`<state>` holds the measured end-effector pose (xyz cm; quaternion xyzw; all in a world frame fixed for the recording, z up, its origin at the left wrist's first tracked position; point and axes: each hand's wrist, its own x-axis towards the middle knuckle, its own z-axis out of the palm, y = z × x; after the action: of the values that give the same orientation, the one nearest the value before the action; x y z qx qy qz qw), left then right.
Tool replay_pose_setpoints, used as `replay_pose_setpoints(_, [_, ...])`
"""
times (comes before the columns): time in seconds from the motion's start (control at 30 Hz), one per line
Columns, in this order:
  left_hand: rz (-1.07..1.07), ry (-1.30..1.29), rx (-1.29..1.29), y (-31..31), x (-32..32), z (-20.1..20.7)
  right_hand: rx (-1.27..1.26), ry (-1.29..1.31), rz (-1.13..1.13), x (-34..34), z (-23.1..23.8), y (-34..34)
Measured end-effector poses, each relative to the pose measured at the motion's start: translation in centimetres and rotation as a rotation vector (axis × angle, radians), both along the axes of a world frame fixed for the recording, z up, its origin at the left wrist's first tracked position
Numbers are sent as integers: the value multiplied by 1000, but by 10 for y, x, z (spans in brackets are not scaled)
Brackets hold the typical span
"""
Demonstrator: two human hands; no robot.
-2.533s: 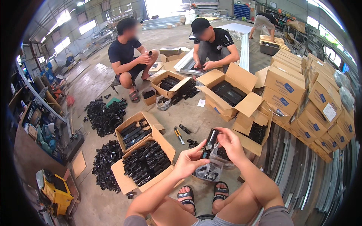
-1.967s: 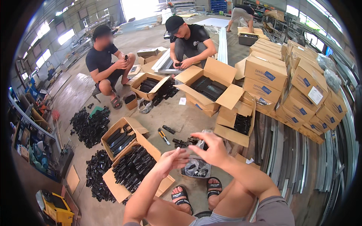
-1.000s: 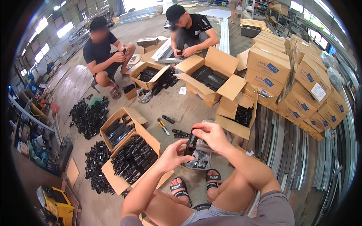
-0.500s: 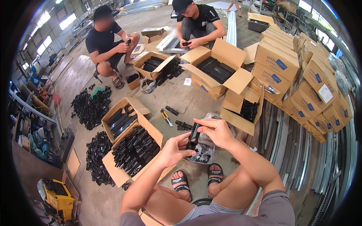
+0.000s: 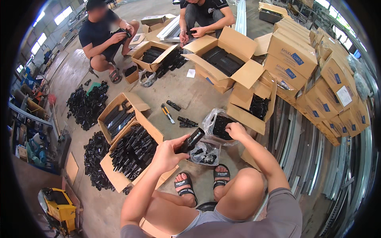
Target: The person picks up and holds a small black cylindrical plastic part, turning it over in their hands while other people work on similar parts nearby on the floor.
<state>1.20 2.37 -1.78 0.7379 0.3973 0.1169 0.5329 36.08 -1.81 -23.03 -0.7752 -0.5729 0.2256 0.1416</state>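
My left hand (image 5: 170,154) is closed around an elongated black plastic part (image 5: 193,140), tilted up and to the right. My right hand (image 5: 237,131) reaches to a bag-lined container of small black pieces (image 5: 222,127). Its fingers are drawn together at the pieces, and whatever lies between them is hidden. Just below, nearer my feet, stands a second clear-bagged container (image 5: 204,154) with black pieces inside. Left of my left hand, an open carton (image 5: 158,133) is heaped with similar black parts (image 5: 134,152).
An orange-handled cutter (image 5: 167,113) lies on the floor beside loose black parts (image 5: 187,122). Black heaps (image 5: 88,105) spread at the left. Two people crouch beyond, handling black parts near open cartons (image 5: 222,85). Stacked cartons (image 5: 293,59) and metal profiles (image 5: 301,150) line the right.
My right hand has let go of the black part and moved right, to the bag-lined container. My left hand keeps the part, now further left. The view has shifted slightly.
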Motion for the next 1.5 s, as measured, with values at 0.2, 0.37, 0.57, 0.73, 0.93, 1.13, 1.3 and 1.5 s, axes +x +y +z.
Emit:
replay_pose_setpoints(0.2, [-6,298,384,4,8,2,-249,-314,96,0,-75,6])
replay_pose_setpoints(0.37, [-77,366,468,12,7,-16,-431,-458,190,-3,-93,13])
replay_pose_setpoints(0.57, [-107,379,489,12,13,-22,-415,-482,250,8,-101,12])
replay_pose_setpoints(0.73, [-165,305,551,12,16,-23,-335,-624,274,23,-122,2])
replay_pose_setpoints(0.93, [-161,363,518,-1,1,-12,-468,-665,365,3,-114,20])
replay_pose_setpoints(1.13, [-147,409,516,-3,-12,-18,-568,-642,347,7,-130,24])
replay_pose_setpoints(1.3, [-186,376,509,5,-2,-38,-614,-679,327,28,-141,25])
replay_pose_setpoints(1.5, [-178,368,539,5,-3,-28,-191,-400,220,31,-116,3])
